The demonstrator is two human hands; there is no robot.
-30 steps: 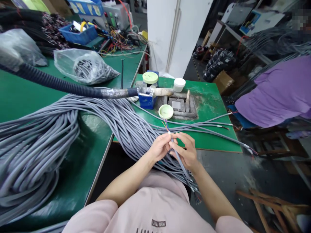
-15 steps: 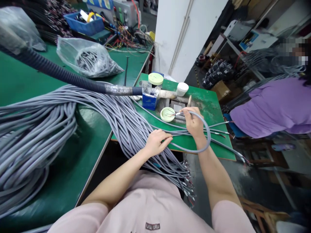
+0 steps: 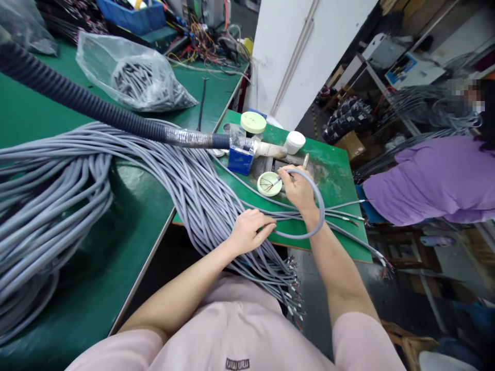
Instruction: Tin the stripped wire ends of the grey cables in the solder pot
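Note:
My right hand (image 3: 297, 186) pinches a grey cable (image 3: 319, 198) close to its stripped end. Thin bare-tipped wires from that end reach into a shallow pale green dish (image 3: 269, 191). Behind my wrist the cable bends in a loop and comes back to my left hand (image 3: 251, 230). That hand is closed around the cable, thumb and fingers together, above a thick bundle of grey cables (image 3: 201, 196). Beyond the dish, the light nozzle of a ribbed black hose (image 3: 127, 123) rests by a blue box (image 3: 240, 161). The surface right under my right hand is hidden.
A round tub with a pale green lid (image 3: 253, 122) and a white jar (image 3: 295, 142) stand at the back of the small green table (image 3: 336, 175). A plastic bag (image 3: 135, 77) lies on the left table. Further right, a person in a purple top (image 3: 421, 180) sits.
My right hand has moved left and slightly down, bringing the cable's wire ends down into the dish. My left hand stays on the cable. The whole view has shifted a little.

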